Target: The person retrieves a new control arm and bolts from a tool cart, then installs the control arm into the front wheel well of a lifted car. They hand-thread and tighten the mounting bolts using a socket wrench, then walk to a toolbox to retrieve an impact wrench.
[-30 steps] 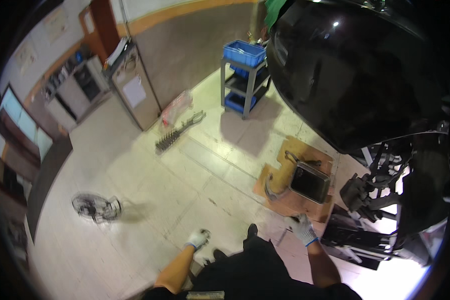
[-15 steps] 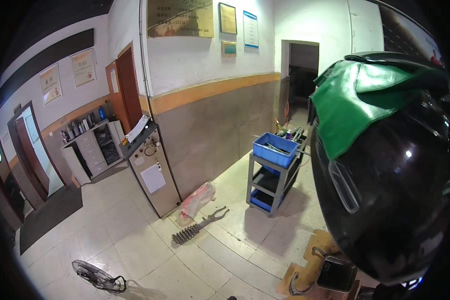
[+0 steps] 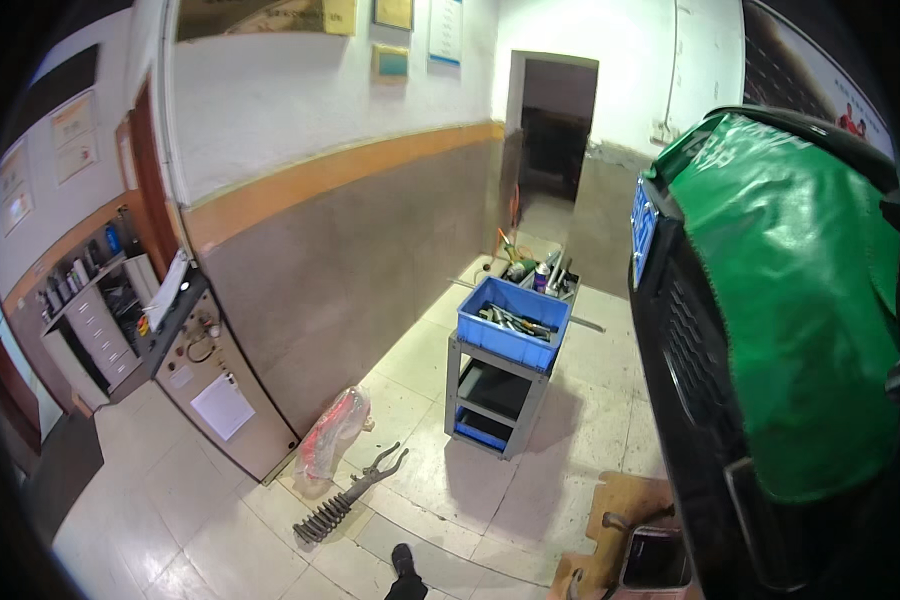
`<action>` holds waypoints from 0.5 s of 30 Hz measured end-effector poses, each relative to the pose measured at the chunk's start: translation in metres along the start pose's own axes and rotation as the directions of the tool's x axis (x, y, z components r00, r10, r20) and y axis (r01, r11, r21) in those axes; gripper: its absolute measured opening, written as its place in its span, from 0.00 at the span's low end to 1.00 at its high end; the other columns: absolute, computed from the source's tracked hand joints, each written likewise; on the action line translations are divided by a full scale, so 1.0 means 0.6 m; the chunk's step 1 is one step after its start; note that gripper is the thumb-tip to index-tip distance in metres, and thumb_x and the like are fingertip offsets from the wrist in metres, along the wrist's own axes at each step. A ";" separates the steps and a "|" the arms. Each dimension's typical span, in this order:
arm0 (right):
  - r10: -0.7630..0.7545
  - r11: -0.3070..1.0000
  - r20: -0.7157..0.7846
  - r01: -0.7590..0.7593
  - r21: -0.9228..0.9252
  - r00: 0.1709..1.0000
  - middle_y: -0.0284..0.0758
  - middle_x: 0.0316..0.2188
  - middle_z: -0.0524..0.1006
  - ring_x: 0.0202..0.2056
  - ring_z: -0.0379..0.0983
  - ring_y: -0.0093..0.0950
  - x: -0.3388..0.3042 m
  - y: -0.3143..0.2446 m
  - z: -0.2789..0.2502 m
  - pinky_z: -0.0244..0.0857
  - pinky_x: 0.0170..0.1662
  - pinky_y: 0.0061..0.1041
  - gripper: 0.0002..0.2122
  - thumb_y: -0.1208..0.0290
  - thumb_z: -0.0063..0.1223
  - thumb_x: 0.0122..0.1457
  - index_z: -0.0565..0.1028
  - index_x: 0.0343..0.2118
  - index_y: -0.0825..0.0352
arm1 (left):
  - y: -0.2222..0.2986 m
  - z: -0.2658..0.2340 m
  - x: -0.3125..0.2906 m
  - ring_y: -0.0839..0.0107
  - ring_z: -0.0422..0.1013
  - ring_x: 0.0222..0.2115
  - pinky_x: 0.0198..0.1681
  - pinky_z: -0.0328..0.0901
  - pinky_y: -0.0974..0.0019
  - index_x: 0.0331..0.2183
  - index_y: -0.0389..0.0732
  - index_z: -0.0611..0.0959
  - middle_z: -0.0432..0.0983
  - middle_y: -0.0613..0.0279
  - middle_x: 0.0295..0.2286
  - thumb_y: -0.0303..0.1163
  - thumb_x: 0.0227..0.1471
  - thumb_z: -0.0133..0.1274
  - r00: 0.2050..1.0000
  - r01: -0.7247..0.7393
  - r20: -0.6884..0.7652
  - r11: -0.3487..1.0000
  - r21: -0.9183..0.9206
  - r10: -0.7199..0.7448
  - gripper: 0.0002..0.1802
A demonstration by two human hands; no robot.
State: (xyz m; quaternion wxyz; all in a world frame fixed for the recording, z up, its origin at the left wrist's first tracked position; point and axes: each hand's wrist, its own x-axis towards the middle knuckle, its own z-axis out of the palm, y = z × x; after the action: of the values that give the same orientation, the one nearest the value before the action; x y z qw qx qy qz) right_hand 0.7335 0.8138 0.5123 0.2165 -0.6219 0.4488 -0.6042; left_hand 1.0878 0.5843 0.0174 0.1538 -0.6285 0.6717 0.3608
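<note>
Neither of my hands shows in the head view at this moment. Only the dark toe of a shoe (image 3: 404, 570) appears at the bottom edge. A large black machine housing (image 3: 710, 420) draped with a green cover (image 3: 800, 300) fills the right side. A grey tool cart (image 3: 500, 385) stands in the middle, its blue bin (image 3: 513, 322) holding several hand tools. A dark coil spring with a clamp tool (image 3: 345, 497) lies on the tiled floor to the left of the cart.
A grey metal cabinet (image 3: 215, 390) leans by the wall with a pink plastic bag (image 3: 332, 438) beside it. A brown cardboard sheet (image 3: 620, 520) with a dark tray (image 3: 658, 558) lies at the lower right. A dark open doorway (image 3: 555, 130) is at the back.
The view has swung upward from the floor to the wall and doorway. My gloved hands, seen low in the picture a second ago, have dropped out of sight.
</note>
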 end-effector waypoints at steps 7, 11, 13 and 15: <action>0.090 0.953 -0.281 -0.164 -0.253 0.956 0.40 0.26 0.80 0.29 0.79 0.34 0.143 0.149 -0.089 0.71 0.34 0.32 0.14 0.61 0.61 0.59 0.80 0.30 0.70 | 0.190 -0.129 0.326 0.47 0.78 0.48 0.53 0.72 0.51 0.42 0.38 0.88 0.82 0.41 0.45 0.41 0.59 0.46 0.920 -0.367 0.087 0.762 0.533 0.382 0.21; 0.189 0.840 -0.486 -0.397 -0.371 0.853 0.41 0.24 0.79 0.28 0.79 0.34 0.138 0.260 -0.138 0.72 0.32 0.31 0.15 0.61 0.61 0.59 0.81 0.29 0.71 | 0.446 -0.284 0.407 0.46 0.80 0.44 0.47 0.73 0.51 0.45 0.41 0.87 0.83 0.43 0.41 0.38 0.55 0.50 0.893 -0.442 -0.001 0.878 0.182 0.450 0.19; 0.480 0.571 -0.685 -0.788 -0.230 0.548 0.41 0.23 0.79 0.27 0.79 0.34 0.109 0.374 -0.174 0.72 0.32 0.31 0.15 0.60 0.61 0.59 0.81 0.28 0.71 | 0.553 -0.319 0.432 0.59 0.80 0.32 0.37 0.73 0.59 0.44 0.35 0.85 0.84 0.49 0.33 0.30 0.56 0.50 0.896 -0.436 0.065 0.898 -0.059 0.439 0.17; 0.737 0.234 -0.660 -0.971 0.052 0.143 0.48 0.31 0.83 0.35 0.81 0.42 0.061 0.505 -0.206 0.73 0.39 0.38 0.16 0.58 0.60 0.59 0.83 0.35 0.71 | 0.618 -0.322 0.457 0.68 0.75 0.25 0.29 0.70 0.66 0.45 0.32 0.83 0.81 0.56 0.29 0.24 0.56 0.50 0.915 -0.312 0.138 0.881 -0.355 0.380 0.16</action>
State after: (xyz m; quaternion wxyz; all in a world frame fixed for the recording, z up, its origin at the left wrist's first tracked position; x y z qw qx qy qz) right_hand 0.5219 0.6650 0.3089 0.2565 -0.0571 0.8752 -0.4061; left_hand 0.7364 0.2337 0.0782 0.0486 -0.4739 0.6852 0.5510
